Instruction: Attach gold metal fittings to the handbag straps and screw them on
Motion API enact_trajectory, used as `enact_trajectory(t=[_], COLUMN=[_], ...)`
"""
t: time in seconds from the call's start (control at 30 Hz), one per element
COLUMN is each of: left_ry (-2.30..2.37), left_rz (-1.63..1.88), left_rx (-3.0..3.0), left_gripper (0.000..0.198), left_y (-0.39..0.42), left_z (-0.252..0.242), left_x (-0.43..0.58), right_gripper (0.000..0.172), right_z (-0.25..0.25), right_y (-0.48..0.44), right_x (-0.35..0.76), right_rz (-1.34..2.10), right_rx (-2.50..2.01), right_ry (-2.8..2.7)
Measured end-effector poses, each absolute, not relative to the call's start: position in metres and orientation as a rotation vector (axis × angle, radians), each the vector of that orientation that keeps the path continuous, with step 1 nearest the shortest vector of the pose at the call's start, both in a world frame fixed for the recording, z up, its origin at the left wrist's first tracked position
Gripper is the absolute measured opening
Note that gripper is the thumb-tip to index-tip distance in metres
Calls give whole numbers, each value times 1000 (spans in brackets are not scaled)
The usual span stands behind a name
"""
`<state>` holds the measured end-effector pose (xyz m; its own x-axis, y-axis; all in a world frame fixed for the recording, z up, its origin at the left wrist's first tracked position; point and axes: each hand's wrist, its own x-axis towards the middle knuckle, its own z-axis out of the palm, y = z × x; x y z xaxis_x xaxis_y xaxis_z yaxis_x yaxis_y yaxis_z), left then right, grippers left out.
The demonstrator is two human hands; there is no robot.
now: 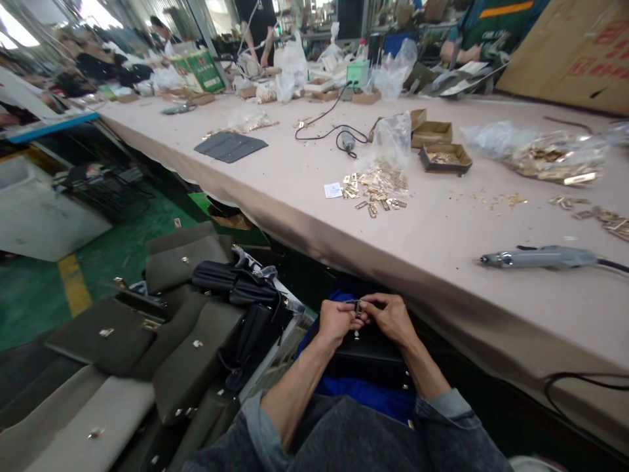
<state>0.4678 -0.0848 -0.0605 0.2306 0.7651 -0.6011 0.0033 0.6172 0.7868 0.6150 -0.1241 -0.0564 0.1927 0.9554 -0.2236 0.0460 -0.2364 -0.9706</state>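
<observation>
Below the table's front edge, my left hand [335, 322] and my right hand [390, 318] meet with fingers pinched together on a small metal clasp [358, 307]. The clasp sits at the top edge of a black bag [366, 357] that rests on my lap. Both hands are closed around the clasp, the left from the left side, the right from the right. An electric screwdriver [540, 257] lies on the table above my right hand.
A long beige table [275, 170] carries a pile of gold metal fittings [376, 190], plastic bags, small cardboard boxes and a black cable. Grey-green and black bags [196, 314] are stacked to my left. Other people work at the far end.
</observation>
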Motion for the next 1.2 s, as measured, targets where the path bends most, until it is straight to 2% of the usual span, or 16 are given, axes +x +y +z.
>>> enact_trajectory(t=[0.2, 0.4, 0.6, 0.83, 1.2], left_ry=[1222, 1197, 1170, 1185, 1217], left_rz=[613, 623, 637, 637, 646], left_rx=[740, 729, 723, 723, 735], left_gripper=[23, 16, 14, 22, 21], left_y=[-84, -85, -84, -83, -82], left_z=[-59, -61, -64, -66, -73], left_x=[466, 463, 462, 463, 464], right_gripper=[37, 38, 23, 20, 16], right_z=[-65, -65, -63, -66, -71], right_y=[-123, -122, -119, -120, -122], right_x=[613, 610, 611, 610, 610], right_rz=[1146, 1128, 917, 831, 850], right_rx=[-1535, -1569, -1612, -1616, -1612], right_ry=[-1025, -1037, -1278, -1307, -1272])
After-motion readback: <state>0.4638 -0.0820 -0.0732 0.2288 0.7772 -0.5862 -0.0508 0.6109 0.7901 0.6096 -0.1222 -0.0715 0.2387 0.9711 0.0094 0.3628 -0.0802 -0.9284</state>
